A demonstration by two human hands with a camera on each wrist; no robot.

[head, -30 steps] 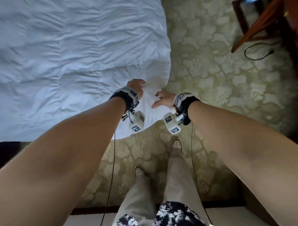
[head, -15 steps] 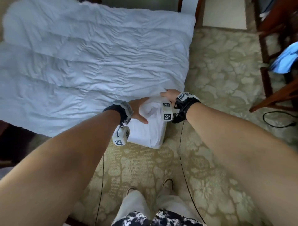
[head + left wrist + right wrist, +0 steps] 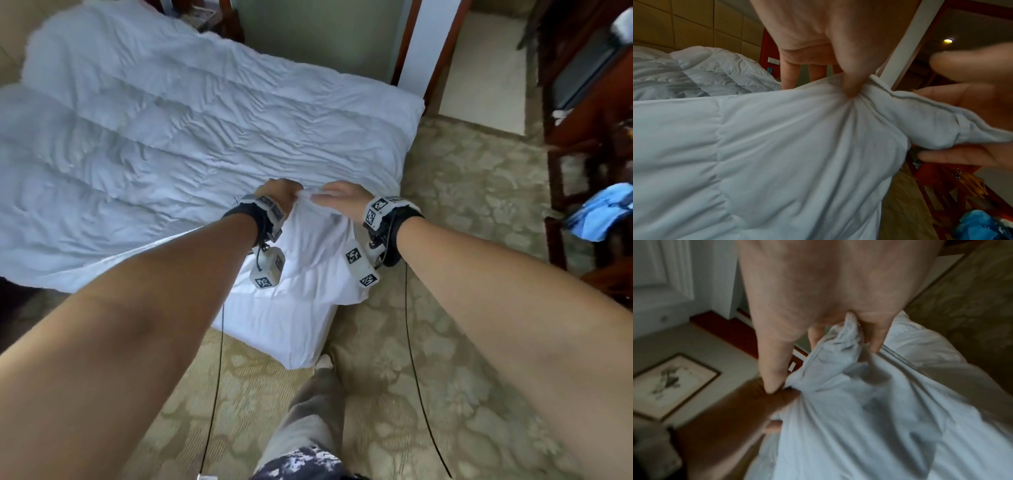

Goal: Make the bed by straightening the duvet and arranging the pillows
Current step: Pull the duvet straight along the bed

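Spreading from nine o'clock to one o'clock in the head view, the white quilted duvet [image 3: 178, 137] lies rumpled over the bed, its near corner lifted off at centre and draping toward the patterned carpet [image 3: 462, 212] at six o'clock. The left hand [image 3: 279, 195] pinches that corner, thumb pressed into the bunched fabric against the fingers behind it. Just beside it at three o'clock, touching it, the right hand [image 3: 342, 200] grips the hemmed edge of the same corner, fingers curled round a fold of cloth. A dark wooden chair [image 3: 589, 144] carrying blue cloth [image 3: 603, 219] stands at three o'clock.
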